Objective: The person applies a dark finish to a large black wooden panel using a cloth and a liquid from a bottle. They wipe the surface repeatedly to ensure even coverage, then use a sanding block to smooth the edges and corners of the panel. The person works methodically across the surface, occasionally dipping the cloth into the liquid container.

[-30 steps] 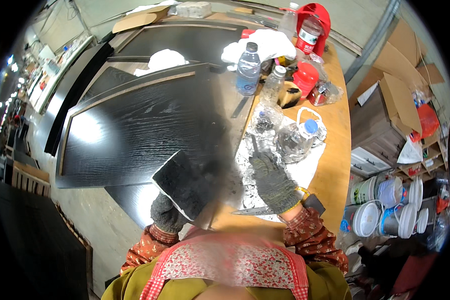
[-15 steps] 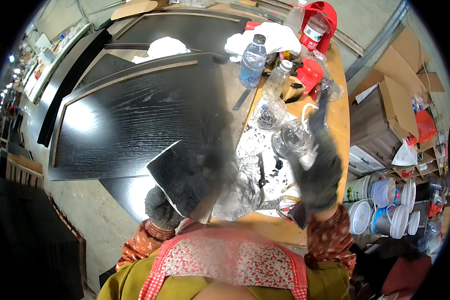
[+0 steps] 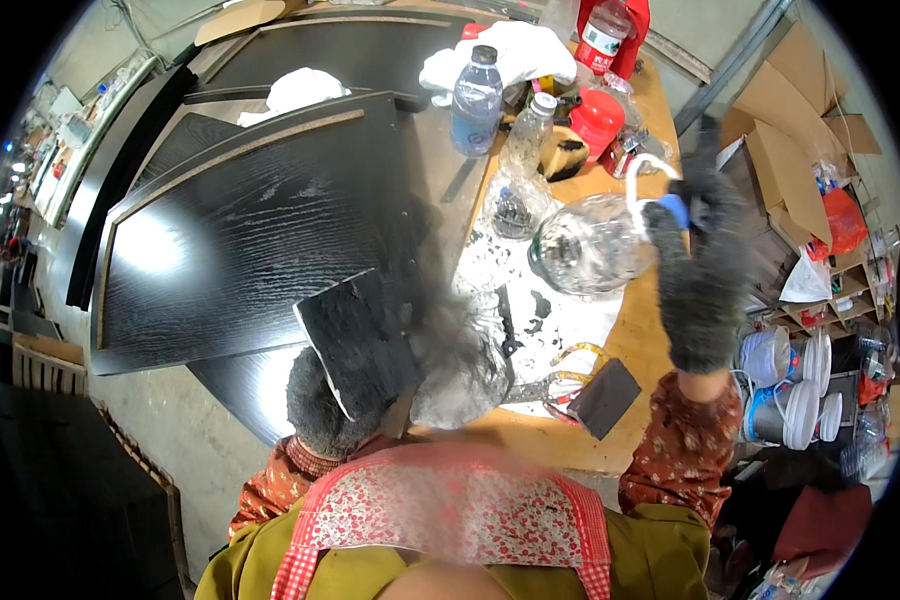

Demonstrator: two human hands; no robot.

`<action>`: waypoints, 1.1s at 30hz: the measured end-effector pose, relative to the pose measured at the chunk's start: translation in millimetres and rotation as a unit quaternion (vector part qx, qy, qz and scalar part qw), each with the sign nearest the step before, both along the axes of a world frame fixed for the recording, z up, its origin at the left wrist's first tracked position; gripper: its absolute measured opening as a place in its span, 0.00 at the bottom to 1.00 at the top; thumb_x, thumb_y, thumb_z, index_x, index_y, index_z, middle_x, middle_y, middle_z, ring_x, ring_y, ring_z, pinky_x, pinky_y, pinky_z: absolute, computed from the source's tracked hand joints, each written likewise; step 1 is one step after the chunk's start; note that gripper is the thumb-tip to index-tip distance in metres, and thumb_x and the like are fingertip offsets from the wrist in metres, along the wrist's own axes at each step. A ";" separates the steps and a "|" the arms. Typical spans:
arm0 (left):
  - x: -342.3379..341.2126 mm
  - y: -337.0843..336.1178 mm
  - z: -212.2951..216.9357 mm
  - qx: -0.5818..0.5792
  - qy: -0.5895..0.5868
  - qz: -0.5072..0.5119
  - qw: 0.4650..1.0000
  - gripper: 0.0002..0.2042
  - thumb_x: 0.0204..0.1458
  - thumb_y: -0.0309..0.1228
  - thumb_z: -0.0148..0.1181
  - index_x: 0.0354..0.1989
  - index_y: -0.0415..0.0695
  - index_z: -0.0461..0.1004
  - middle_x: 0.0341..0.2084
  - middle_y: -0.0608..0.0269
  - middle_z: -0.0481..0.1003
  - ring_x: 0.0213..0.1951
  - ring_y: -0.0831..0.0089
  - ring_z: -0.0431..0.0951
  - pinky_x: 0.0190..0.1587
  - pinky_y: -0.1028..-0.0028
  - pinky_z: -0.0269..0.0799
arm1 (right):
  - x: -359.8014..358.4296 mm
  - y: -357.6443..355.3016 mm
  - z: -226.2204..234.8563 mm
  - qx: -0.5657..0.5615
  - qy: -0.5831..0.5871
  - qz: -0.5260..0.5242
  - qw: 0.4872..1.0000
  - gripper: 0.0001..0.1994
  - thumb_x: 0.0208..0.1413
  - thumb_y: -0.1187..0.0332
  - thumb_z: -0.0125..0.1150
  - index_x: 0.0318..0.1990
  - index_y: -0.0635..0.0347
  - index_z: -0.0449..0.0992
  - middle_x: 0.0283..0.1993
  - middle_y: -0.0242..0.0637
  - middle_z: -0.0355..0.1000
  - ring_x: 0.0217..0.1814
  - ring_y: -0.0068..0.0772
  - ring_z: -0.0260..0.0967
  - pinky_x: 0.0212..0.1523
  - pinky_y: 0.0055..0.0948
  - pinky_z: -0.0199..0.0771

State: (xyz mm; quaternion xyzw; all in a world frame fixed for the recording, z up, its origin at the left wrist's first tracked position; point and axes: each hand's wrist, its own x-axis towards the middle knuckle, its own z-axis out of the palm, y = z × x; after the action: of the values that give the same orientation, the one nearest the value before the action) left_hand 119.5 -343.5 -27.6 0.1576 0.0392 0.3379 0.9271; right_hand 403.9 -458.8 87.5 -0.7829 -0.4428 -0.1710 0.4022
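Observation:
My left hand [image 3: 322, 410], in a dark, dusty glove, is closed on a flat, squarish black-smeared board [image 3: 358, 335] with a ragged pale edge. The board is tilted beside the near right corner of a black wood-grain panel [image 3: 240, 240]. Across the table, my right hand [image 3: 705, 290], gloved too and blurred, has its thumb and fingers around the blue cap [image 3: 674, 211] of a clear plastic jug [image 3: 585, 248]. The jug leans over toward that hand, its white handle [image 3: 649, 165] sticking up. A blurred dark strip rises past the right fingers; finger or tool, I cannot tell.
Black-stained white paper [image 3: 550, 315], a crumpled grey plastic bag [image 3: 462, 385] and a dark block [image 3: 607, 398] lie nearby. Bottles, including one with blue liquid [image 3: 477, 105], and a red tub [image 3: 597, 122] stand behind. White buckets [image 3: 798, 410] are at the right.
My right hand has moved right and slightly up, away from the dark block. The jug has shifted right with it, its cap now showing. My left hand keeps the board, turned slightly.

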 end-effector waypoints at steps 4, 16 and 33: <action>6.2 0.9 3.0 -0.021 0.043 0.001 0.999 0.29 0.59 0.48 0.50 0.68 0.52 0.57 0.67 0.60 0.57 0.65 0.55 0.61 0.66 0.44 0.54 | -6.0 -41.9 12.3 -0.014 -0.012 -0.105 0.994 0.21 0.53 0.70 0.66 0.54 0.61 0.70 0.53 0.42 0.72 0.52 0.35 0.70 0.55 0.33 0.69; 25.5 -7.7 -3.8 -0.079 0.165 -0.079 0.980 0.31 0.61 0.51 0.44 0.65 0.40 0.58 0.60 0.44 0.63 0.60 0.50 0.65 0.63 0.48 0.59 | 47.7 -73.5 -88.2 -0.032 0.022 -0.120 0.992 0.18 0.56 0.66 0.64 0.52 0.65 0.72 0.53 0.45 0.72 0.56 0.41 0.71 0.56 0.34 0.68; 104.5 -21.5 -4.9 -0.052 0.145 -0.211 0.965 0.19 0.65 0.39 0.40 0.55 0.40 0.66 0.47 0.56 0.73 0.47 0.68 0.75 0.52 0.66 0.72 | 2.7 -12.9 -120.1 -0.135 0.046 -0.019 0.990 0.13 0.56 0.70 0.57 0.49 0.60 0.72 0.38 0.46 0.75 0.38 0.47 0.74 0.39 0.39 0.73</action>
State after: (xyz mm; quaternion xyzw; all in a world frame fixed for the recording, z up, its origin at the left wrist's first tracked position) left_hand 224.0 -365.0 -32.5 0.1615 0.1563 0.1056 0.9687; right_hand 406.6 -471.7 -32.6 -0.8451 -0.4283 -0.0810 0.3094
